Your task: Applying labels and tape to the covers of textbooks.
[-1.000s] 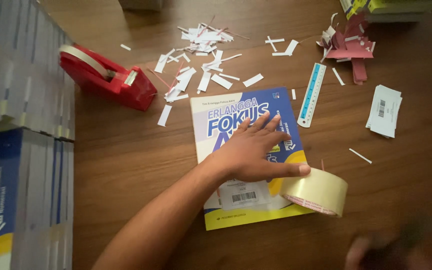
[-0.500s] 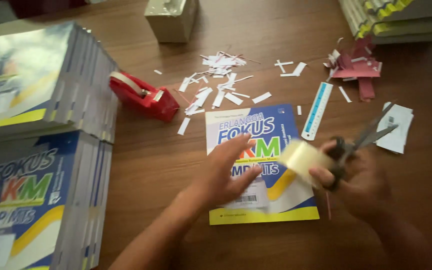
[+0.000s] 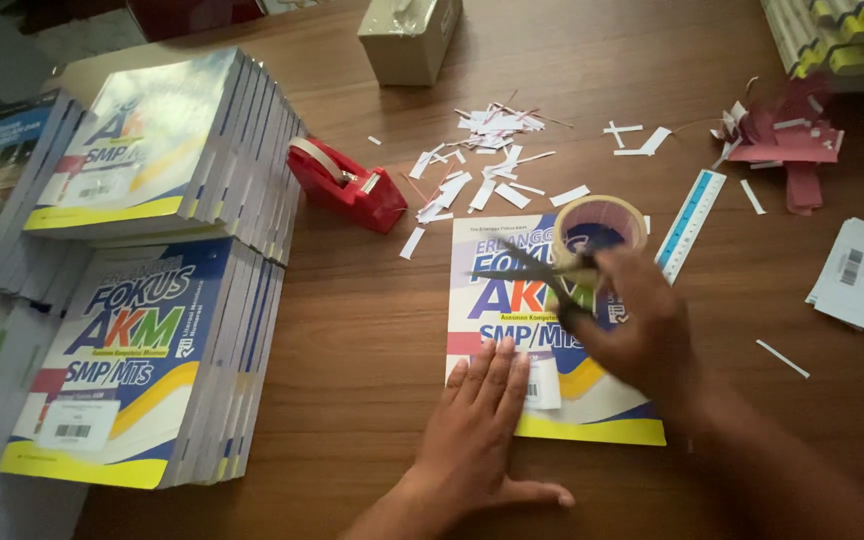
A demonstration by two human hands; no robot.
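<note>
A blue, white and yellow book (image 3: pixel 512 300) lies flat on the wooden table (image 3: pixel 372 330). My left hand (image 3: pixel 482 425) presses flat on its lower left corner, fingers spread beside a white sticker. My right hand (image 3: pixel 642 325) hovers over the book's right side and grips dark scissors (image 3: pixel 532 275), whose blades point left across the cover. A roll of clear tape (image 3: pixel 597 228) stands just beyond the scissors, at the book's top right, against my right hand; whether the fingers hold it too is unclear.
Two stacks of the same books (image 3: pixel 152 290) fill the left side. A red tape dispenser (image 3: pixel 347 185) sits left of the book. White paper scraps (image 3: pixel 492 160), a blue ruler (image 3: pixel 690 225), red paper bits (image 3: pixel 787 150), white labels (image 3: pixel 857 272) and a small box (image 3: pixel 407 38) lie around.
My right hand has come in with the scissors and moved up over the book with the tape roll. My left hand slid down to the book's lower left corner. The view shifted right.
</note>
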